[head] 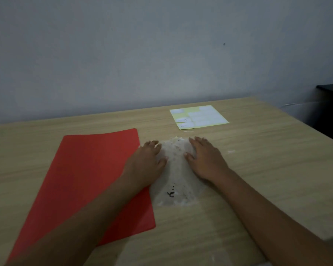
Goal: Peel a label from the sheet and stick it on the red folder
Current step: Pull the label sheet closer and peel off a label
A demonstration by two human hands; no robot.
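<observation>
Two bare hands lie palm down on the bench, side by side with a gap between them. The left hand [149, 160] rests flat with its fingers spread loosely, its outer edge over the right border of the red folder [88, 181] and its thumb reaching onto a whitish, worn patch [174, 175] on the bench surface. The right hand [204, 158] is also flat and open, fingers stretched toward the far side, covering the right part of that same patch. Neither hand grips anything; both are simply pressed open against the surface.

Between and nearer than the hands, the pale patch runs toward the near side and carries a few small black marks [170, 193]; what they are cannot be told.

Both forearms stretch back toward the near edge, the left one crossing over the red folder. That folder lies flat on the left half of the bench, turned at a slant so that its far corner points toward the wall, and no label is visible on its bare part.

Farther away, on the far right of the hands and well apart from them, the label sheet [199, 117] lies flat near the far edge of the bench. It has a pale yellow-green backing with white labels on it; some spots at its left side show bare backing.

The wooden bench [267, 169] stands against a plain grey wall [142, 54], and a dark piece of furniture [331, 108] sits at the far right.
</observation>
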